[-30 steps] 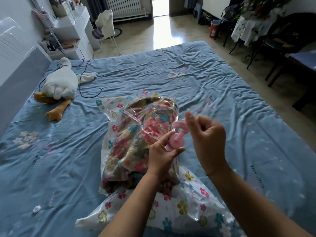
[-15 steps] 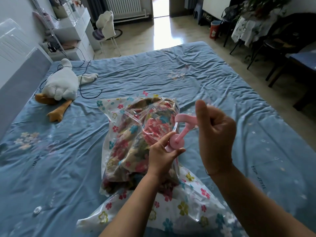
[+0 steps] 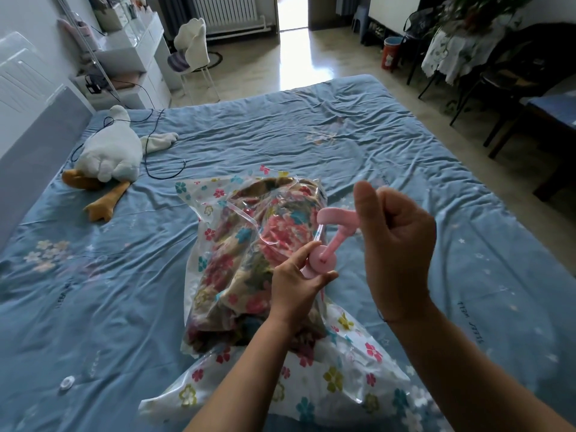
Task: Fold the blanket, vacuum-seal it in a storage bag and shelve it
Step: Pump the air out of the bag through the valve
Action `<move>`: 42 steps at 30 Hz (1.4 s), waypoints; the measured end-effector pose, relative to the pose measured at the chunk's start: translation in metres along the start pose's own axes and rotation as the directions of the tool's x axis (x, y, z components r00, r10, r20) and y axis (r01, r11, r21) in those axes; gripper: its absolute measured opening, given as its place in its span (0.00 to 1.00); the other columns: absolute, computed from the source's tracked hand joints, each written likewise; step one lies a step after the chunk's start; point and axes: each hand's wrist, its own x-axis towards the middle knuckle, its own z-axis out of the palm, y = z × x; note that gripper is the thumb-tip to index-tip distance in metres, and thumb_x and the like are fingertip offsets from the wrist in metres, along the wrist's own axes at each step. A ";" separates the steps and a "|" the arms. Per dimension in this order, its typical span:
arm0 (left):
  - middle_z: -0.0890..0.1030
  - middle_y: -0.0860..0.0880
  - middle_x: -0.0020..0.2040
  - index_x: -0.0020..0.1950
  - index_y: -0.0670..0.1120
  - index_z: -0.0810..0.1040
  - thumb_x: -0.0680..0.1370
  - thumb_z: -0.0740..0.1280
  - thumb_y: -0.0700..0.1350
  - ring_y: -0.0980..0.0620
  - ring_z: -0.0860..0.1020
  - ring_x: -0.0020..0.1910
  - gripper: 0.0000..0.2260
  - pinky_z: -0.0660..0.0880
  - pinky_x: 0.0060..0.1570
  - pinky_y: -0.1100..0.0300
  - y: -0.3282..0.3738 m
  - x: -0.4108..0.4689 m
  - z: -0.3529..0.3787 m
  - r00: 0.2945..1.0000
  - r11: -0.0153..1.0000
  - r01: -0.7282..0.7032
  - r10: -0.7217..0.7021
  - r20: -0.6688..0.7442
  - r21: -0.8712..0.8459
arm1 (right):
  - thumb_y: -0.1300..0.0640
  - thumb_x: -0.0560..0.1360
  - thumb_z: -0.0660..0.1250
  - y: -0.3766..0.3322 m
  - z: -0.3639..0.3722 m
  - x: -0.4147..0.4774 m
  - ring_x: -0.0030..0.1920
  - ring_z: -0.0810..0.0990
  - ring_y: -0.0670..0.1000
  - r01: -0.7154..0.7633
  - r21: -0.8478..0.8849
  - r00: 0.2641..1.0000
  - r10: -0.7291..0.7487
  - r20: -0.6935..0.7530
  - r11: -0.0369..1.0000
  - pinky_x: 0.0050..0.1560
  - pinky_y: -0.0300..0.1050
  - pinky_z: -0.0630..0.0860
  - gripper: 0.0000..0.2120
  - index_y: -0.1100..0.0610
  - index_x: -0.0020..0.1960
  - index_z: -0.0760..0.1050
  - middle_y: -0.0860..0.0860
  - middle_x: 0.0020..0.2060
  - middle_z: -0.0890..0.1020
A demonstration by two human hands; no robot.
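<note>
The right hand (image 3: 396, 244) now holds the pink handle (image 3: 335, 215) higher, pulled farther up out of the pump (image 3: 322, 264).

Bed (image 3: 311, 135) holds storage bag (image 3: 336, 378), plush goose (image 3: 109, 151), small cap (image 3: 66, 382).

Blue-sheeted bed (image 3: 311, 135), white desk (image 3: 134, 57) + chair (image 3: 190, 42) far L, radiator (image 3: 227, 10) at back, sunlit floor (image 3: 296, 57).

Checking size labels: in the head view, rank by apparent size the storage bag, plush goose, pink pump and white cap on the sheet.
1. storage bag
2. plush goose
3. pink pump
4. white cap
None close; the goose lies farther off.
</note>
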 end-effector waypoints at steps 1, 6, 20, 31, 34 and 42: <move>0.82 0.52 0.59 0.64 0.50 0.78 0.63 0.77 0.56 0.56 0.80 0.59 0.31 0.76 0.61 0.50 -0.001 -0.001 0.000 1.000 1.000 -0.001 0.001 0.000 -0.002 | 0.44 0.76 0.66 0.005 0.002 -0.004 0.26 0.76 0.55 0.002 -0.018 1.000 -0.002 0.018 1.000 0.27 0.49 0.69 0.26 0.60 0.30 0.61 0.58 0.24 0.77; 0.84 0.54 0.53 0.60 0.49 0.81 0.66 0.79 0.48 0.58 0.82 0.54 0.23 0.79 0.56 0.52 0.001 -0.006 0.003 1.000 1.000 0.000 0.000 0.009 -0.004 | 0.25 0.68 0.59 0.070 -0.005 -0.041 0.25 0.67 0.45 -0.247 -0.434 0.917 0.354 0.183 0.866 0.30 0.45 0.67 0.32 0.53 0.28 0.61 0.45 0.22 0.68; 0.84 0.55 0.53 0.60 0.52 0.81 0.65 0.75 0.57 0.57 0.82 0.54 0.25 0.79 0.55 0.51 0.005 -0.009 0.004 1.000 1.000 0.002 -0.002 0.004 0.014 | 0.22 0.66 0.56 0.068 -0.010 -0.042 0.25 0.66 0.45 -0.260 -0.446 0.907 0.376 0.193 0.856 0.30 0.48 0.66 0.33 0.52 0.27 0.62 0.45 0.21 0.70; 0.82 0.51 0.59 0.65 0.47 0.78 0.64 0.77 0.54 0.56 0.79 0.60 0.31 0.77 0.61 0.51 0.002 -0.004 0.002 1.000 0.999 -0.005 0.006 -0.021 0.032 | 0.33 0.74 0.60 0.032 -0.002 -0.024 0.30 0.77 0.60 -0.096 -0.226 0.987 0.123 0.108 0.969 0.32 0.54 0.73 0.28 0.57 0.32 0.66 0.61 0.28 0.79; 0.84 0.53 0.55 0.61 0.49 0.80 0.67 0.79 0.47 0.57 0.81 0.55 0.24 0.78 0.57 0.51 0.003 -0.003 0.003 1.000 1.000 0.003 -0.003 -0.007 0.018 | 0.22 0.66 0.57 0.063 -0.005 -0.035 0.26 0.67 0.48 -0.258 -0.423 0.914 0.361 0.186 0.869 0.32 0.49 0.70 0.33 0.53 0.28 0.65 0.46 0.23 0.69; 0.82 0.51 0.59 0.65 0.48 0.77 0.63 0.79 0.54 0.56 0.80 0.59 0.32 0.77 0.60 0.50 0.000 -0.001 0.003 1.000 1.000 0.006 -0.006 -0.016 0.017 | 0.44 0.77 0.63 0.005 -0.005 -0.002 0.27 0.74 0.60 -0.016 -0.050 0.999 0.018 0.029 0.999 0.30 0.53 0.69 0.26 0.63 0.31 0.64 0.70 0.27 0.75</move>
